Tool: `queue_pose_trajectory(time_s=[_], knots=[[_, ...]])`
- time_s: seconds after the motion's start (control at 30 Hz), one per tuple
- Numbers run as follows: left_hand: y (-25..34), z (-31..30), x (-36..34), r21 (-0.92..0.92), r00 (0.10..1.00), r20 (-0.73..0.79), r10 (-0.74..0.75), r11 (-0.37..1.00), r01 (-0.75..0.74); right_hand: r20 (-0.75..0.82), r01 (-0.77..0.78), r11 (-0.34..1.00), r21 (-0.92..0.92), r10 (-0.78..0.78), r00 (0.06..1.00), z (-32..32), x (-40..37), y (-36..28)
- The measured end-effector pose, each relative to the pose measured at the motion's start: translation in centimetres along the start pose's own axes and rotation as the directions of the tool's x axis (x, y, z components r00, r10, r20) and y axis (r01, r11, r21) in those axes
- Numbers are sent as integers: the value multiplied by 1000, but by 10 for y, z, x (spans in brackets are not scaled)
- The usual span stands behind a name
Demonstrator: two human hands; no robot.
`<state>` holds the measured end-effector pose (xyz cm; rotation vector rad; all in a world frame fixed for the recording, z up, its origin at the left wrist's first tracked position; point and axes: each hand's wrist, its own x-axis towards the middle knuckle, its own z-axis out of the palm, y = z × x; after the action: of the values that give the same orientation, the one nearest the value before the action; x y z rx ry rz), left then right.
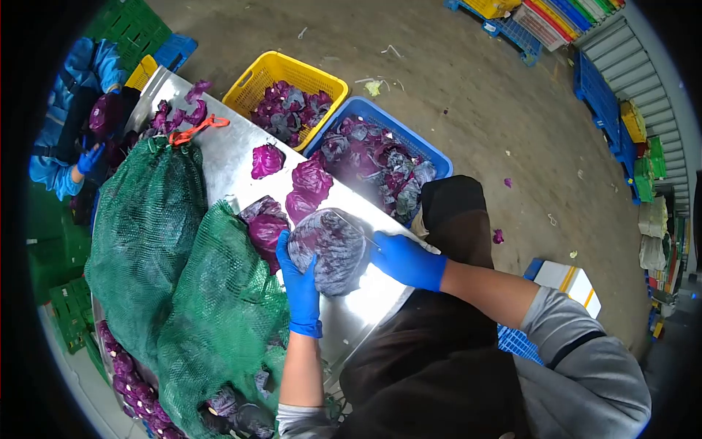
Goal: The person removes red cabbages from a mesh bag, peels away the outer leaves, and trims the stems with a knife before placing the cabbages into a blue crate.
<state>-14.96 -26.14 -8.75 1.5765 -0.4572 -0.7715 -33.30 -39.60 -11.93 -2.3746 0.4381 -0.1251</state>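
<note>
A dull purple cabbage [329, 250] rests over the metal table [219, 167] in front of me. My left hand [298, 287], in a blue glove, grips its left side with the thumb and fingers around it. On the right side of the cabbage, my right hand [409, 260], also gloved in blue, has its fingertips at the edge; what they pinch, if anything, is too small to make out. Brighter purple leaves [311, 183] lie just beyond the cabbage. To the left is an open green mesh bag [219, 285], beside a fuller green mesh bag [150, 227] with an orange tie [199, 129].
A yellow crate [245, 86] and a blue crate [439, 157], both holding purple leaves, stand past the table's far edge. At the left, a co-worker in blue [55, 139] holds a purple cabbage [106, 115]. A white box [574, 282] is on the right.
</note>
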Motion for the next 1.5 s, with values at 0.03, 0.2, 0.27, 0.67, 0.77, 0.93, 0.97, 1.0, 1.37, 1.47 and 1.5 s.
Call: queue_pose_trajectory(time_s=[0.03,0.2,0.27,0.67,0.77,0.93,0.97,1.0,1.37,1.47,1.5], knots=[[0,0,6,-31,999,-1,-38,999,38,-17,34,978,205,-31,999,17,4,17],[3,-4,27,-61,990,-5,-140,988,140,79,200,949,-245,-187,979,13,19,19],[-2,-5,33,-21,993,-34,-117,993,116,-44,139,972,188,-133,990,18,28,21],[35,-9,-7,-247,980,180,-89,960,132,-111,-95,845,526,179,978,5,23,16],[47,-1,-20,-95,982,110,-152,982,163,-62,-221,726,651,341,938,-14,14,-2],[36,-6,-36,20,997,42,-60,998,59,-110,-326,918,226,357,928,-41,20,-9],[35,-11,-33,-54,994,75,-80,995,84,-104,-322,920,223,351,931,-41,19,-17],[35,-17,-29,-129,990,106,-92,986,106,-165,-142,952,270,191,968,-38,21,-28],[3,-10,-59,370,934,-232,272,913,-174,-76,-13,890,455,53,996,-19,32,-71],[8,-23,-38,234,966,-149,211,957,-173,-177,59,989,134,-35,984,-33,36,-78],[9,-24,-32,161,976,-68,207,968,-194,-234,61,973,222,-8,972,-41,43,-89]])
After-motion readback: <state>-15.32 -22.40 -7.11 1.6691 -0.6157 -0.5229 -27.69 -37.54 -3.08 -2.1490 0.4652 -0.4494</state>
